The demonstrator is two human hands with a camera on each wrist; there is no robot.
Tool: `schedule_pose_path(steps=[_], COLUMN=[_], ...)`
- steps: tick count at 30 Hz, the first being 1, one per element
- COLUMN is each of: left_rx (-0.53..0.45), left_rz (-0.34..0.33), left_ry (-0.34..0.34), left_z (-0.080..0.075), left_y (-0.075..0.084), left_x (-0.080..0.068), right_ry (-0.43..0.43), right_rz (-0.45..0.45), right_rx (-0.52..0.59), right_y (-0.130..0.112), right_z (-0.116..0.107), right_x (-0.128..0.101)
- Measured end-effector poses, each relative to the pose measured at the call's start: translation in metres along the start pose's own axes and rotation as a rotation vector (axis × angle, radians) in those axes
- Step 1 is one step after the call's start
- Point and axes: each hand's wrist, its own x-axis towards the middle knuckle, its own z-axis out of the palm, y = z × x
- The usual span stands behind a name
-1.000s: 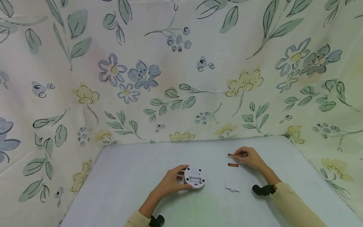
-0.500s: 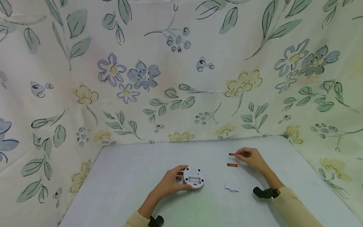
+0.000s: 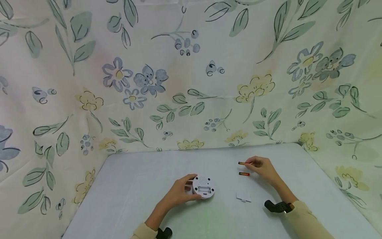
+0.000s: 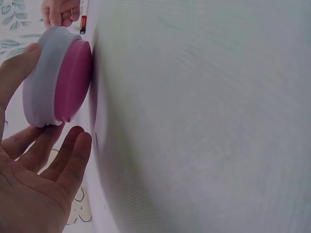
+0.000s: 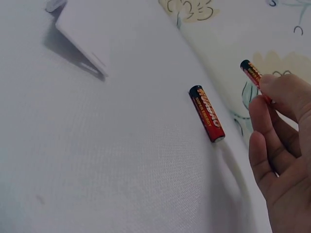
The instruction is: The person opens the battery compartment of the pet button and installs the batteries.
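My left hand (image 3: 178, 192) grips a round white device (image 3: 204, 182) by its left edge, thumb at the near side and fingers at the far side. Its open battery compartment (image 3: 204, 190) faces up and looks bare. In the left wrist view, the device's pink side (image 4: 74, 80) faces down, close over the table. Between thumb and fingertips my right hand (image 3: 264, 168) pinches a small red and black battery (image 5: 250, 71), one end sticking out to the left. A second such battery (image 5: 207, 114) lies on the table just nearer to me.
A white battery cover (image 3: 243, 197) lies on the table, right of the device and in front of the batteries. The white tabletop (image 3: 143, 172) ends at a flowered curtain (image 3: 185, 83) behind it. Each wrist wears a black camera (image 3: 277, 207).
The right hand has shifted slightly left with the battery over the last half second. The left hand and the device stay in place.
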Motion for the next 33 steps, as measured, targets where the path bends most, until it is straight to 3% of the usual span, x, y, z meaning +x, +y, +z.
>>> schedule_pose_path(steps=[26, 33], left_rx=[-0.141, -0.132], left_rz=[0.033, 0.055], left_ry=[0.052, 0.072], left_z=[0.000, 0.001], left_y=[-0.015, -0.017], left_x=[0.006, 0.007], right_ry=[-0.073, -0.067], right_rz=[-0.059, -0.066], right_rx=[0.170, 0.151], right_y=[-0.019, -0.024], right_z=[0.026, 0.035], right_x=[-0.008, -0.007])
